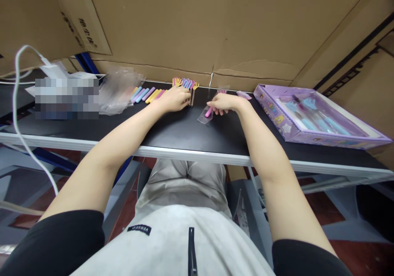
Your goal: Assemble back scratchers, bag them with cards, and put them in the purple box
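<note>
A row of small plastic forks (160,92) in blue, purple, yellow and pink lies along the far edge of the black table (172,132). My left hand (175,99) rests at the right end of that row, fingers curled on a fork there. My right hand (223,103) lies palm down, fingers bent over a pink fork (209,112) that sits partly inside a small clear plastic bag (205,117).
A stack of clear bags (118,89) lies at the left, beside a white charger and cable (18,99). A purple boxed toy set (314,116) sits at the right. Cardboard sheets (215,26) wall off the back of the table.
</note>
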Motion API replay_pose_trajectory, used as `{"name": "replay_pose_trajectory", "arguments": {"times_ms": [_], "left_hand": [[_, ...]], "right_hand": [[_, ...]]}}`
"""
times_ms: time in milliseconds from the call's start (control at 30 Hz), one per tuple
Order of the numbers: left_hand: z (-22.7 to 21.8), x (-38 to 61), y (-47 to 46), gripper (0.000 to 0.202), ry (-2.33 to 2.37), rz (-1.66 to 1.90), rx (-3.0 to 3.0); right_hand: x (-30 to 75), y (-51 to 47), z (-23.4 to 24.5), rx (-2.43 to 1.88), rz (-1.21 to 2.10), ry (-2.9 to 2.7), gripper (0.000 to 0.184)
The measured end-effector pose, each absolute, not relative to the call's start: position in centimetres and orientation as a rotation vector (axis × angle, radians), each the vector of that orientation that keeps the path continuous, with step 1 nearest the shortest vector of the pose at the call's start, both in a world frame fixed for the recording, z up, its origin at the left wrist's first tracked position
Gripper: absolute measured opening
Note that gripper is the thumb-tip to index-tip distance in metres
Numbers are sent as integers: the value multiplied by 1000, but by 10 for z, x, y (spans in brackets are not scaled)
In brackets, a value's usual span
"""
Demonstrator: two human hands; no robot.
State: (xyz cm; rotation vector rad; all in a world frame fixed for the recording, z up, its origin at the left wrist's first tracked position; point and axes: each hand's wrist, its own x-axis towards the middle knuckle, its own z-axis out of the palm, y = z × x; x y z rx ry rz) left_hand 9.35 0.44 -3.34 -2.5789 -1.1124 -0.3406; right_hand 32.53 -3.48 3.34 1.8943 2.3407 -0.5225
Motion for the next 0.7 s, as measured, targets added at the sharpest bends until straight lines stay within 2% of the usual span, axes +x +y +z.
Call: {"name": "replay_pose_trajectory", "arguments": {"times_ms": [200, 300, 533, 700], "left_hand": [[-37, 107, -5, 47, -957, -494, -2687], [-39, 119, -12, 52, -857, -481, -2771], [-48, 137, -19, 50, -742, -404, -2893], [-42, 136, -19, 40, -796, -426, -2832]], "right_hand": [[340, -23, 30, 1938, -363, 2347, 26], [346, -17, 27, 1964, -273, 2295, 26], [352, -17, 30, 2018, -162, 2088, 27], [383, 6, 22, 2235, -192, 2062, 27]]}}
